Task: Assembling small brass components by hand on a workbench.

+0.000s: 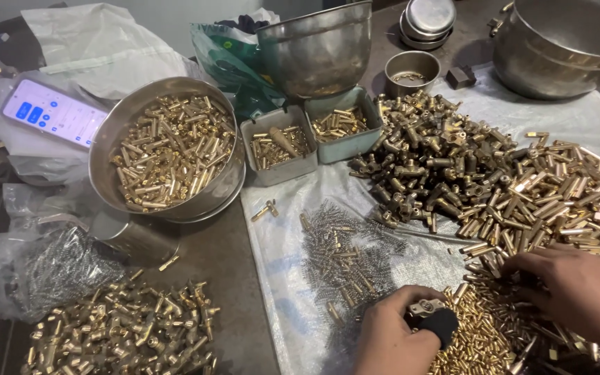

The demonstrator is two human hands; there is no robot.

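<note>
Here the left hand pinched a small brass fitting over a black knob. Right hand, at 3 o'clock, lay spread on brass pins, grip hidden. Springs at 11 o'clock; a loose pinch could drop the fitting among them.

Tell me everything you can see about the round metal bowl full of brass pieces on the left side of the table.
The round metal bowl is shallow, wide and looks like dull steel. It stands upright on the dark table, left of two small rectangular tins. It is nearly full of short gold-coloured brass tubes, lying in all directions. Its right rim reaches the nearer tin, though contact is unclear. Neither hand touches it.
</note>
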